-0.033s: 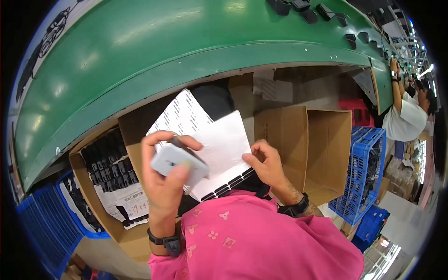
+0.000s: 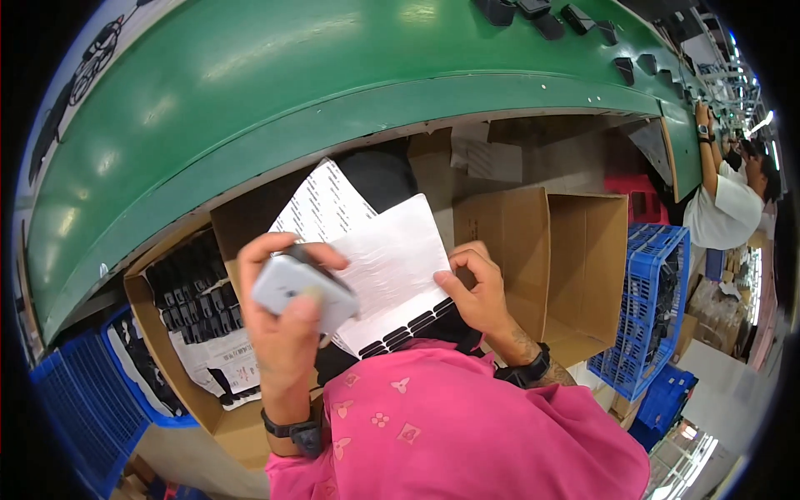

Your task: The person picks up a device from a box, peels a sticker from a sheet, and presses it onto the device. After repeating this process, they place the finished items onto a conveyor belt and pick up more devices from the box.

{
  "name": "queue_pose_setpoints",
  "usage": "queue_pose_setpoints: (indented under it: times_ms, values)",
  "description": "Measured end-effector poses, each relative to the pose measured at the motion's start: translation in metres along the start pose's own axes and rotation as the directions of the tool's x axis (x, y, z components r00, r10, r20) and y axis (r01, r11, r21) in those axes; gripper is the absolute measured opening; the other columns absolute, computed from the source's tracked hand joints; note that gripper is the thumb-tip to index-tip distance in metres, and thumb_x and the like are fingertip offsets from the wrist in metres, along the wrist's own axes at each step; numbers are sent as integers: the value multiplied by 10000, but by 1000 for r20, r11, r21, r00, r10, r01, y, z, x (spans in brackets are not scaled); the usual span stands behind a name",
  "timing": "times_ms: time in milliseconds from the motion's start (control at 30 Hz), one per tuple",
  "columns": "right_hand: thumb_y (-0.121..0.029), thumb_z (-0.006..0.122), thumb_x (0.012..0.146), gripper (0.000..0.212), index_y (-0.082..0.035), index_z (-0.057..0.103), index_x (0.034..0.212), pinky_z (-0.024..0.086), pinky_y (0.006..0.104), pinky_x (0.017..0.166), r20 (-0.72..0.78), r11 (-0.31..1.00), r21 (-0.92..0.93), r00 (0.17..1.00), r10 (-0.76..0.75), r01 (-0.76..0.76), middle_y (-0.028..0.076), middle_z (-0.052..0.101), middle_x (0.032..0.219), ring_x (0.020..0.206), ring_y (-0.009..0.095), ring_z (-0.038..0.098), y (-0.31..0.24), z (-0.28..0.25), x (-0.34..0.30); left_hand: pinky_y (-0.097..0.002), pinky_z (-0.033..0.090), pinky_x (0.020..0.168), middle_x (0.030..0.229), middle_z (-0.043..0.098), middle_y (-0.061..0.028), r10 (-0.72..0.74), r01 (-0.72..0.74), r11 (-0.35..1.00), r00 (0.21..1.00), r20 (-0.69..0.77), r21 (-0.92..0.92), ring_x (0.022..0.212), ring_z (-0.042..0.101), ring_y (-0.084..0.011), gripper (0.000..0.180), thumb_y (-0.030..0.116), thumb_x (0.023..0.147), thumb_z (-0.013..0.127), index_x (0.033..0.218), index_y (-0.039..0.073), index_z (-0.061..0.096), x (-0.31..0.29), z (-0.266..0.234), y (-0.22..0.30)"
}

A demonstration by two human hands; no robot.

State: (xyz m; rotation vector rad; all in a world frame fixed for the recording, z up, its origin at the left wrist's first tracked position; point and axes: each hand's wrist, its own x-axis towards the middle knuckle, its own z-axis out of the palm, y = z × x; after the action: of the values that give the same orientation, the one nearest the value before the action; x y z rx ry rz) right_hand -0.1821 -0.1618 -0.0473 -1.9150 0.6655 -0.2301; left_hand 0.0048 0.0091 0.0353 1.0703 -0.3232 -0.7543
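My left hand is closed around a small pale grey, rounded casing with a dark side; motion blurs it a little. It is held above the left part of a white sticker sheet, which carries a row of black labels along its near edge. My right hand pinches the right edge of that sheet, thumb on top and fingers curled. Beneath it, on my lap, lies another white sheet printed with rows of dark marks.
A green workbench spans the far side, with several black parts at its far right. At left, a cardboard box holds rows of black pieces. At right are an open cardboard box, a blue crate and a co-worker.
My left hand and the grey casing have shifted slightly left and toward me. My right hand keeps its hold on the sheet, almost unmoved.
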Motion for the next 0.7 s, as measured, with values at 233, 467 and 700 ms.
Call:
queue_pose_setpoints:
  times_ms: [233, 467, 700]
  values:
    - [-20, 634, 840, 131, -2, 544, 933, 493, 301, 687, -125, 954, 106, 955, -268, 282, 123, 628, 861, 732, 226, 629, -29, -13, -27, -328, 446, 698, 1007, 504, -128, 381, -414, 904, 895, -233, -111, 791, 528, -226, 555, 340, 882, 610, 1301, 87, 349, -24, -51, 18]
    - [-259, 582, 914, 312, -7, 463, 1054, 438, 277, 832, -331, 836, 497, 942, -66, 233, 99, 590, 1047, 907, 137, 556, -137, -40, -41, -348, 457, 850, 992, 538, -113, 341, -405, 903, 879, -334, -143, 911, 537, -208, 578, 396, 876, 596, 1296, 78, 360, -37, -43, 22]
    - [-120, 509, 927, 251, 17, 444, 1126, 420, 236, 771, -234, 939, 309, 969, -81, 153, 64, 557, 992, 855, 84, 508, -179, -47, -34, -360, 461, 923, 1194, 543, -108, -45, 75, 983, 984, -174, 166, 1083, 543, -202, 534, 197, 860, 654, 1306, 19, 420, -91, -4, -27]
